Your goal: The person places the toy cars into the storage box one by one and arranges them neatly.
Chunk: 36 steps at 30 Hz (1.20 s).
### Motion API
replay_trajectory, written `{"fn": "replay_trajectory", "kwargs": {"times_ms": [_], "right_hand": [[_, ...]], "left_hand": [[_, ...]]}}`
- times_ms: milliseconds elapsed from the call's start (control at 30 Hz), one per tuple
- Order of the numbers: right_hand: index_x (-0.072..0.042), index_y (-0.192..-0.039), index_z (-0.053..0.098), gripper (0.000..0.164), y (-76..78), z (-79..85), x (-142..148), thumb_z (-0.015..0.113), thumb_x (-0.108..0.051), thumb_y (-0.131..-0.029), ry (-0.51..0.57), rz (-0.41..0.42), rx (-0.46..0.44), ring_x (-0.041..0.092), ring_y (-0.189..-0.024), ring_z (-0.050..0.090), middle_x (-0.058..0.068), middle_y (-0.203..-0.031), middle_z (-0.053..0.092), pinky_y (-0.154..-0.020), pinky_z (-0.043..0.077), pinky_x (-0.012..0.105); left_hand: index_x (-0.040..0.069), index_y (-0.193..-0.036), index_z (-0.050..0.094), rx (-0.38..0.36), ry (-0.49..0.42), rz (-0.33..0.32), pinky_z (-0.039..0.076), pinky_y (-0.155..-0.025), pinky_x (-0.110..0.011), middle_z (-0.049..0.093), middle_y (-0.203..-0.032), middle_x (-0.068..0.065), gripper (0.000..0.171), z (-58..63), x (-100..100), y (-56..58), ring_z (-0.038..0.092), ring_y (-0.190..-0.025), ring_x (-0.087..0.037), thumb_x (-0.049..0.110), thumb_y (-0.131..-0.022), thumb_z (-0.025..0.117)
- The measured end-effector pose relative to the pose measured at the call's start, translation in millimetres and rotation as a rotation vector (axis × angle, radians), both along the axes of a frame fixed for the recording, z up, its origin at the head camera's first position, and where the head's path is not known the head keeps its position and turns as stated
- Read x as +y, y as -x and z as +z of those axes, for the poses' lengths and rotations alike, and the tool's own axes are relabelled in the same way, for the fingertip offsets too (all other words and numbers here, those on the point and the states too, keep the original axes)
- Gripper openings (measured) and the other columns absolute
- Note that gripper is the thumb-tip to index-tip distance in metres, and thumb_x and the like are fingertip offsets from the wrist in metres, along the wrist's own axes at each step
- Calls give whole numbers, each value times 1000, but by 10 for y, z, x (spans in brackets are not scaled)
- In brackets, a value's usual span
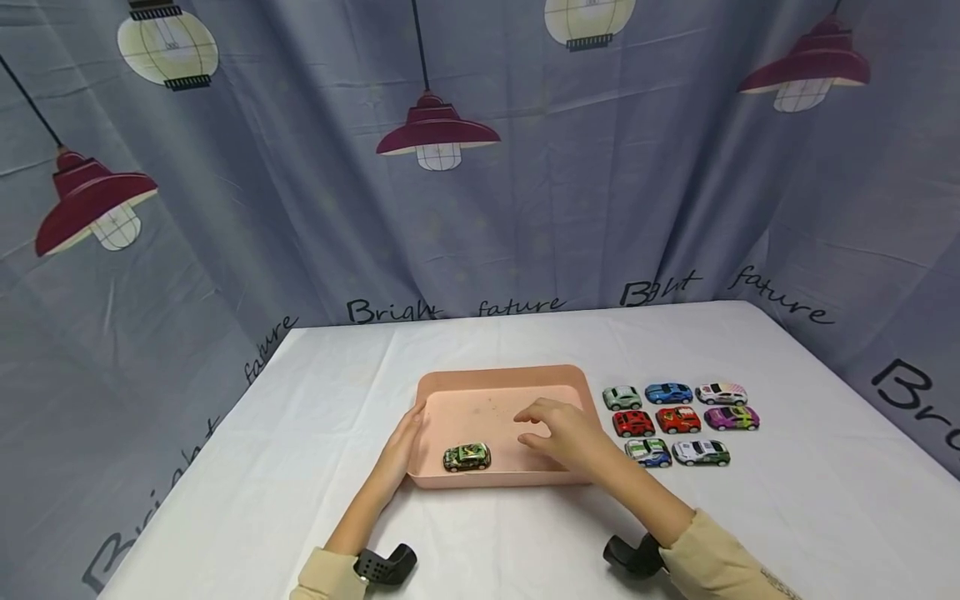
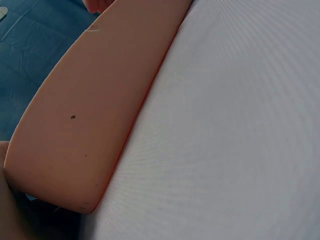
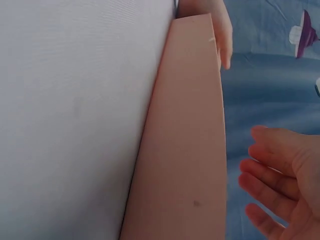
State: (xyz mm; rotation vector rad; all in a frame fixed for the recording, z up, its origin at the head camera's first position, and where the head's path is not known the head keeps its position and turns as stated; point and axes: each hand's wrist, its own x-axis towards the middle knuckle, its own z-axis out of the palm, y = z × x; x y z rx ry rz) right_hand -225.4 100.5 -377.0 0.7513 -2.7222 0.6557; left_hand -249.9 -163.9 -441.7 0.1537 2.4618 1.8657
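A shallow pink tray (image 1: 495,480) lies on the white table. Along its left side rests my left hand (image 1: 399,448), fingers extended against the outer wall; the right wrist view shows this hand (image 3: 212,22) at the tray's far end. Inside the tray, near its front left, sits a green patterned toy car (image 1: 467,457). Over the tray's right half hovers my right hand (image 1: 564,432), its fingers loosely bent and apart. Nothing lies between those fingers in the right wrist view, where the hand (image 3: 285,175) is above the tray's rim.
Right of the tray, several toy cars stand in three rows, among them a blue car (image 1: 669,393), a red car (image 1: 678,419), a purple car (image 1: 732,417) and a white-and-green car (image 1: 701,452). A grey-blue curtain (image 1: 510,225) hangs behind the table (image 1: 300,467).
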Motion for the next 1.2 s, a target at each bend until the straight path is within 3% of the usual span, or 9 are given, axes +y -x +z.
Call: {"fn": "replay_trajectory", "kwargs": {"times_ms": [367,667,867,1200], "right_hand": [[-13,-104,67,28,-124,72,298,71,-21,-78,47,-80,7,21,-91,63,2,-99,66,-74,53,36],[-12,-110,65,33,-206,128,588,69,-22,-79,63,-143,-41,36,-112,54,15,-118,61,-90,46,52],[-10,-114,63,37,-232,157,759,69,-20,-79,57,-140,-9,31,-104,59,10,-115,62,-82,51,47],[-10,-117,61,40,-276,233,1124,67,-28,-82,78,-169,-32,38,-107,55,15,-119,59,-83,47,53]], "left_hand": [[19,-144,26,0,-9,-1,4,-113,-55,17,-153,-8,55,-23,9,20,7,-141,-33,47,-97,28],[16,-144,26,8,-19,5,6,-114,-53,18,-152,-10,55,-18,5,13,9,-141,-32,45,-98,28],[13,-144,26,22,-30,3,6,-113,-54,18,-152,-12,54,-14,3,-6,10,-141,-34,42,-98,29],[14,-144,27,27,-35,7,5,-113,-54,19,-152,-11,52,-11,1,-10,10,-141,-33,41,-98,29]]}}
